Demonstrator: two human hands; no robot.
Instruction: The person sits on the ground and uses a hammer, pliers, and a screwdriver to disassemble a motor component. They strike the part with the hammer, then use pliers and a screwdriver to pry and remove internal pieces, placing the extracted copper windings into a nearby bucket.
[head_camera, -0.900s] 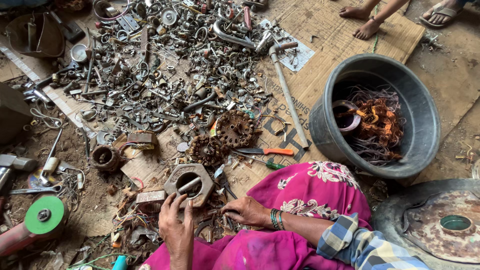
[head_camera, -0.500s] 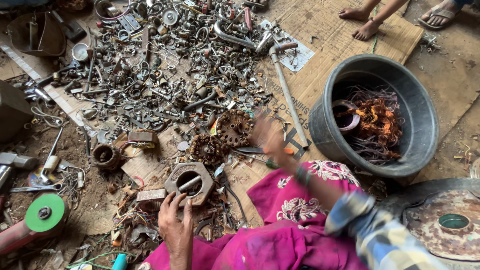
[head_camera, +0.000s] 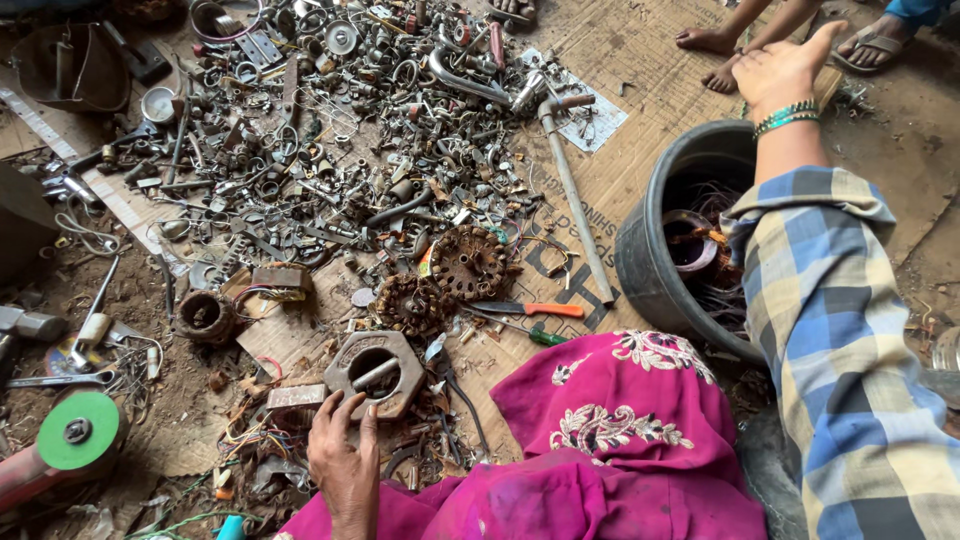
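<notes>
My left hand (head_camera: 345, 462) rests flat on the ground, fingertips touching the near edge of a rusty hexagonal metal housing (head_camera: 377, 372) with a round hole. My right hand (head_camera: 783, 68) is stretched far out over the black rubber tub (head_camera: 650, 262), palm open and fingers spread, holding nothing. Green bangles sit on that wrist, and a blue and yellow checked sleeve (head_camera: 830, 330) covers the arm. The tub holds reddish copper wire coils (head_camera: 700, 255). Two rusty toothed rotor discs (head_camera: 468, 262) lie just beyond the housing.
A wide heap of scrap metal parts (head_camera: 350, 120) covers cardboard sheets ahead. A long steel pipe (head_camera: 575, 195), an orange-handled knife (head_camera: 530, 309) and a green disc tool (head_camera: 75, 432) lie nearby. Another person's bare feet (head_camera: 715, 55) stand at the far edge. Pink embroidered cloth (head_camera: 610, 440) covers my lap.
My right hand left the ground beside my lap, swept up and right, and now reaches over the tub with an open palm. The left hand has stayed by the hexagonal housing.
</notes>
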